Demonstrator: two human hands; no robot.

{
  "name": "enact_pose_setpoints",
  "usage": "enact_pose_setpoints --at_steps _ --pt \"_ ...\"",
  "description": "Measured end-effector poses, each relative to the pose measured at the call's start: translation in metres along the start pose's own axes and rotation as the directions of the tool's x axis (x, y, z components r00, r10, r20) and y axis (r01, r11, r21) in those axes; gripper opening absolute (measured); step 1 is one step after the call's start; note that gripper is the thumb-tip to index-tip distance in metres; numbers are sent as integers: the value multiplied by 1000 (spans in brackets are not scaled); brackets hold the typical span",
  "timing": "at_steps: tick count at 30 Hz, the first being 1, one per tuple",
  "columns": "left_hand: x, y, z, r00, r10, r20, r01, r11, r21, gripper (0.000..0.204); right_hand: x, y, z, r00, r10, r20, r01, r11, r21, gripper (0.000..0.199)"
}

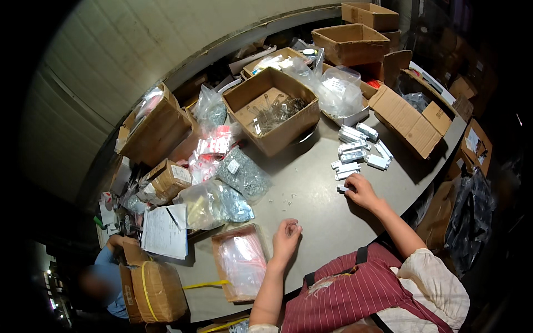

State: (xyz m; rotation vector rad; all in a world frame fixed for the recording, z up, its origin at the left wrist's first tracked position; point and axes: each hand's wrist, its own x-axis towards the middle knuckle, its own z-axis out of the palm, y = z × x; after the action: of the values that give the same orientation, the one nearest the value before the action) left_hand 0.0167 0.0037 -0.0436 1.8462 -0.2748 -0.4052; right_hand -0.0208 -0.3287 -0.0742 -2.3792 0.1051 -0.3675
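Note:
My right hand (362, 192) is at the right of the table, its fingers closed on the end of a small silver-grey oblong piece (342, 189). Just beyond it lies a loose group of similar oblong metal-looking pieces (350, 156), some side by side, others askew. My left hand (287, 237) rests near the front, beside the box of plastic bags, with curled fingers; whatever they hold, if anything, is too small to make out. Several tiny bits (289, 198) are scattered on the grey tabletop (316, 216) beyond my left hand.
An open carton (272, 111) of wire-like metal parts stands at the back. Bags of small metal parts (244, 173) and a written sheet with a pen (165, 230) lie left. A shallow box of clear plastic bags (242, 261) sits in front. A person in blue (111, 277) is at far left.

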Motion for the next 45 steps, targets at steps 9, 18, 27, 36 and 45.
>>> enact_pose_setpoints --at_steps 9,18,27,36,45 --pt "0 -3 3 995 73 -69 -73 997 8 23 11 9 -3 968 -208 -138 169 953 -252 23" --pt "5 -61 6 992 123 -40 -119 988 102 26 50 14 -6 972 -149 183 210 898 -387 55" --pt "7 -29 3 985 155 -76 -150 986 77 23 32 19 -13 950 -41 309 110 971 -211 57" --pt "8 -32 17 988 140 -67 -136 989 56 25 -17 -26 14 935 50 350 20 981 -193 48" --pt "3 -22 24 941 -159 299 296 815 -499 30 -33 -107 62 939 64 339 -140 969 206 47"
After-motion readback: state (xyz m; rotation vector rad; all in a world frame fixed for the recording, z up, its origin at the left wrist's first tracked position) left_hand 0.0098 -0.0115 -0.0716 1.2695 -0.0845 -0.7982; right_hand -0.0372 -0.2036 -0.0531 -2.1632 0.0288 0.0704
